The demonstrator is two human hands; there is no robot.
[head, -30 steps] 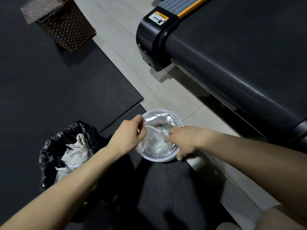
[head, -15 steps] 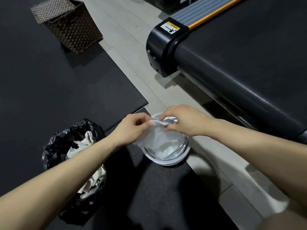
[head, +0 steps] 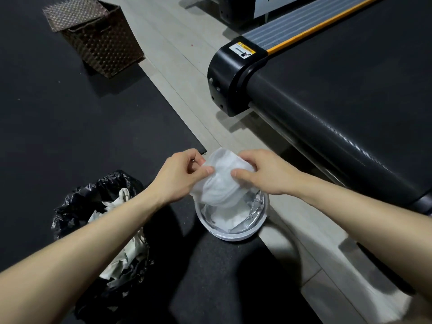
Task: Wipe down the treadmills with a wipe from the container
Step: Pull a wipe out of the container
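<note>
Head view: I see left hand (head: pixel 181 175) and right hand (head: pixel 261 170) pinching wipe (head: pixel 222 183) just above container (head: pixel 233 233). Treadmill (head: pixel 339 94) unwiped; wiping all remains.

Two hands, the left hand (head: pixel 180 176) and the right hand (head: pixel 264 171), share one wipe (head: pixel 222 183) between their fingers (head: pixel 205 170). One round container (head: pixel 233 237) sits just below the fingers; the wipes inside it are too bunched to count. One treadmill (head: pixel 327 101) lies beyond and right of the fingers and carries one warning sticker (head: pixel 242 50). Part of one further machine (head: pixel 236 10) shows far beyond them. One bag-lined bin (head: pixel 77 206) stands left of the fingers. One woven basket (head: pixel 100 40) stands far beyond them on the left. Two floor mats show: the far mat (head: pixel 70 125) and the near mat (head: pixel 222 288).
</note>
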